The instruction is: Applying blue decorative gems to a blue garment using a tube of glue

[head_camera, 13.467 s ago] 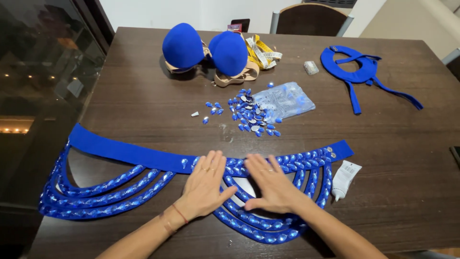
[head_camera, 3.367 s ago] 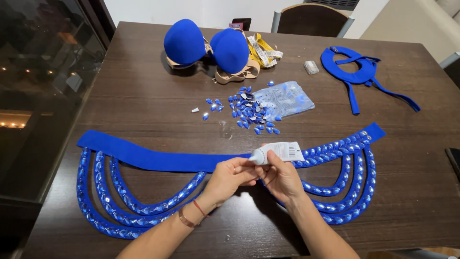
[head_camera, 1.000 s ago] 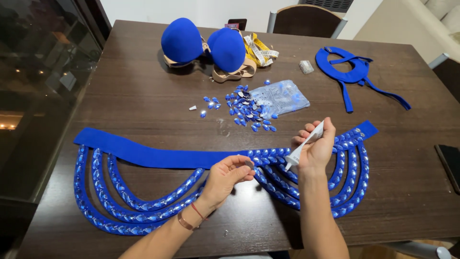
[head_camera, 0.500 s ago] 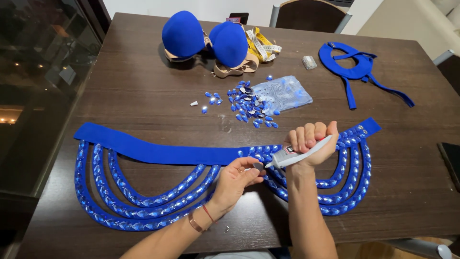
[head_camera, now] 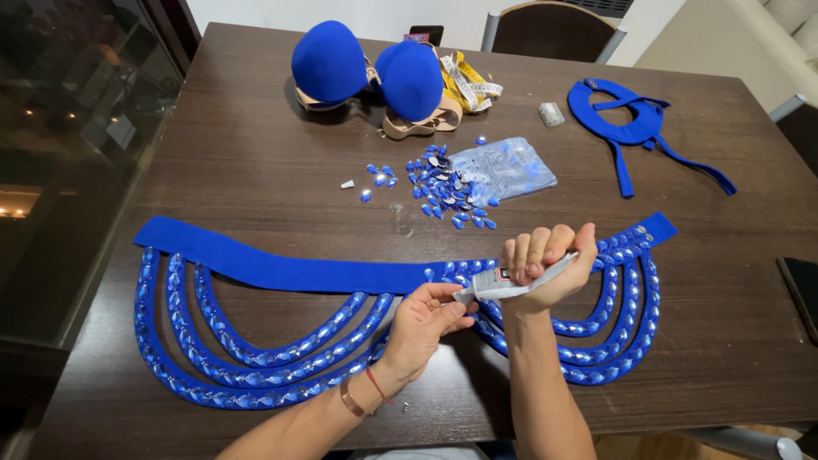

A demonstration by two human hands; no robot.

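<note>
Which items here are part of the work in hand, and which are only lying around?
In use: glue tube gripped in the right hand; left hand at its nozzle; blue belt with gem-covered loops; loose blue gems.

Lying about: blue padded cups, measuring tape, blue collar piece, plastic bag.

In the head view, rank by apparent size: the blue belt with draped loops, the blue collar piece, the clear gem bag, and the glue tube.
1. blue belt
2. blue collar piece
3. clear gem bag
4. glue tube, partly hidden by the right hand
</note>
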